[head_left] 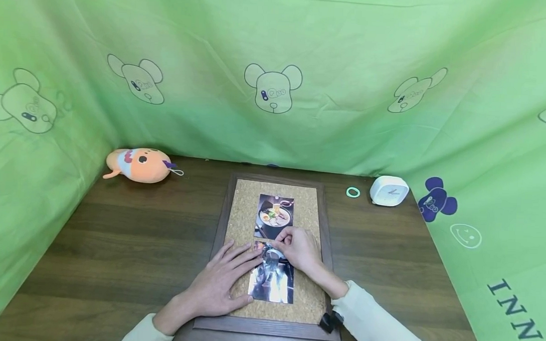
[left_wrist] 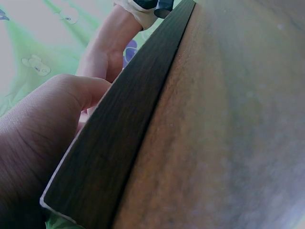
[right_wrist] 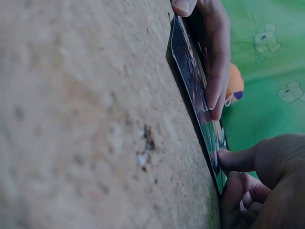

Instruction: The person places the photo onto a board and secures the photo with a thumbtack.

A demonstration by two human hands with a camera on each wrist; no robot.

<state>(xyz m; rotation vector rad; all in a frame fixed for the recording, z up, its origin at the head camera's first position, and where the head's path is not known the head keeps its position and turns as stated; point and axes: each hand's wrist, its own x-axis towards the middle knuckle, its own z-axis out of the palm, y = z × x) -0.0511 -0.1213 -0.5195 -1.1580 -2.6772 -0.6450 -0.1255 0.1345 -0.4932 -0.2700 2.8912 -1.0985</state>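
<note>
Two photos lie one above the other on a framed cork board (head_left: pixel 240 209). The upper photo (head_left: pixel 275 216) shows a bowl of ramen and has a small pale spot at its top edge. The lower photo (head_left: pixel 275 283) is glossy with glare, its picture mostly washed out. My left hand (head_left: pixel 221 284) lies spread over the board, fingertips and thumb on the lower photo's left side. My right hand (head_left: pixel 299 249) pinches at that photo's top edge, thumb (right_wrist: pixel 236 160) against its face and the other fingers curled. Anything small between the fingertips is hidden.
An orange plush toy (head_left: pixel 142 165) lies at the back left of the wooden table (head_left: pixel 130 241). A pale green ring (head_left: pixel 352 192) and a white clock (head_left: pixel 389 190) are at the back right. Green printed curtain (head_left: pixel 202 118) encloses the table's back and sides.
</note>
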